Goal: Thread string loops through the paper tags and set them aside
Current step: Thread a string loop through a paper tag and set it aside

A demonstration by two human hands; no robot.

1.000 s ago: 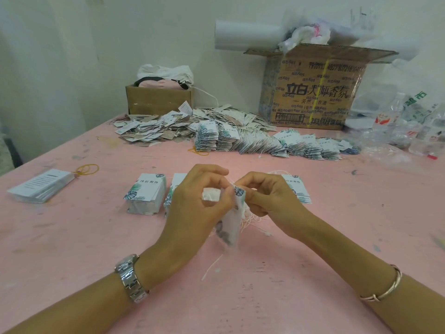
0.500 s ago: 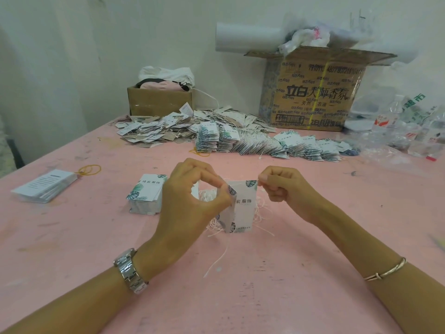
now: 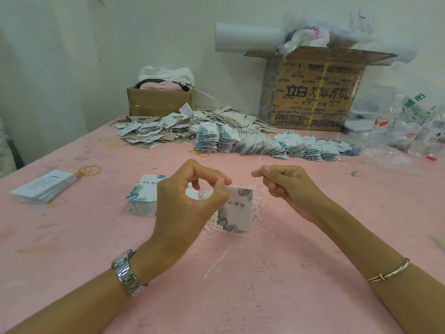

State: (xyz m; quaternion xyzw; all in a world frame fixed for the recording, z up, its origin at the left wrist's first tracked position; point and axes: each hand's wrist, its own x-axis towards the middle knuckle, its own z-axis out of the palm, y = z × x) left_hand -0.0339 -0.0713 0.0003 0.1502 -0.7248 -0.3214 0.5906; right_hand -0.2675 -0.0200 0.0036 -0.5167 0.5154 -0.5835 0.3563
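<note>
Left hand [image 3: 190, 203] pinches top corner of white leaf-printed paper tag [image 3: 237, 213], corner itself hidden. Right hand [image 3: 286, 189] apart, fingers curled; I can't tell whether it grips thin white string [image 3: 260, 209].

Both forearms reached from the lower corners toward mid-frame. The left grip [image 3: 190, 201] pinched a paper tag [image 3: 237, 208] between thumb and forefinger, just left of centre. The right grip [image 3: 286, 186], beside it, had its fingers curled, thumb against forefinger.

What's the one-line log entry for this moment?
stage: threading | left hand: pinches paper tag | right hand: pinches string beside tag | loose strings: behind tag
</note>
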